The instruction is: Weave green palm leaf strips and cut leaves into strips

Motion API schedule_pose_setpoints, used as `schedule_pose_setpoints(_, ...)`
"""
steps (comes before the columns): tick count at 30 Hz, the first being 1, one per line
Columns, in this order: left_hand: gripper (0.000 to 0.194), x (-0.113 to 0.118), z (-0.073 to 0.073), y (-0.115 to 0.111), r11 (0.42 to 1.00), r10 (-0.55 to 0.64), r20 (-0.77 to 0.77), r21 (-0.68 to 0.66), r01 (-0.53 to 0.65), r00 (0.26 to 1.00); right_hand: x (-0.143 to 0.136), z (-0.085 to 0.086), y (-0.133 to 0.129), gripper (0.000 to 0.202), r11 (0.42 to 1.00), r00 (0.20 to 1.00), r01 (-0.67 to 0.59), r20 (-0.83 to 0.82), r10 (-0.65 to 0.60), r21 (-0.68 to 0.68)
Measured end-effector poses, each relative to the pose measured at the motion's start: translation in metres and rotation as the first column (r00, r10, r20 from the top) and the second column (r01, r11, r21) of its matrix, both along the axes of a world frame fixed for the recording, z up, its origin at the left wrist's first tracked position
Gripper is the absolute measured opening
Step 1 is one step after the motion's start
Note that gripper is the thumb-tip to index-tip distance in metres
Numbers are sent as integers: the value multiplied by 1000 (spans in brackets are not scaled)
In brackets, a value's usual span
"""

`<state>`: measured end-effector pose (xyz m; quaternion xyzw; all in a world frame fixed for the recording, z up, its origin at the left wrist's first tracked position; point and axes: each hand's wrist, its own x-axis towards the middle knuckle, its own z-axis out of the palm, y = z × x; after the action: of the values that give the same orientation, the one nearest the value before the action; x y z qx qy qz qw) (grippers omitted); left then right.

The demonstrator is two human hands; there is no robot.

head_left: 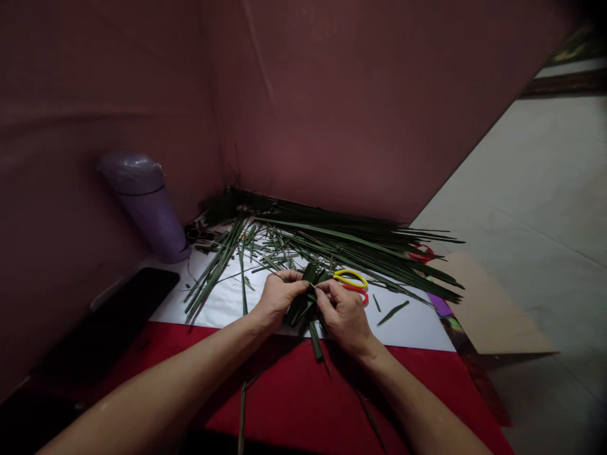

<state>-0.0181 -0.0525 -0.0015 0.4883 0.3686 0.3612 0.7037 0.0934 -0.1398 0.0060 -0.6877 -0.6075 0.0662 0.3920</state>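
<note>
Purple tumbler [152, 215]: stands by the left wall near the back left corner of the desk [294, 404], its top wrapped in clear plastic.
Dark slab [142, 297]: lies along the desk's left edge, long axis from front left to back right.
Loose strips [213, 272]: scattered over the white sheet [417, 332], left of centre; the longest slant from the back edge toward the front left.
Left hand [277, 300]: thumb and finger pinched together, clamped on the left side of the folded leaf piece [300, 303].
Folded leaf piece: held between both hands, over the white sheet's front border, midway between the desk's left and right edges; its long axis runs back to front, the upper end leaning slightly right, while a narrow tail points at the front edge.
Right hand [346, 316]: fingertips closed on the piece's right side; a thin pale sliver [312, 285] shows between the two hands.
Scissors [358, 288]: just behind the right hand, yellow and red handle loops toward the desk's right edge, blades hidden.
Long leaves [360, 243]: piled along the back edge, tips pointing right.
Brown board [497, 316]: beyond the right edge.
</note>
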Motion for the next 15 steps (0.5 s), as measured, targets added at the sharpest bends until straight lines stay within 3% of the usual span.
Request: schedule_pose_setpoints(15, 16, 0, -2, 0, 999, -41, 38, 12, 41, 998, 1, 0, 0, 16, 1000, 998, 10, -59, -9, 12)
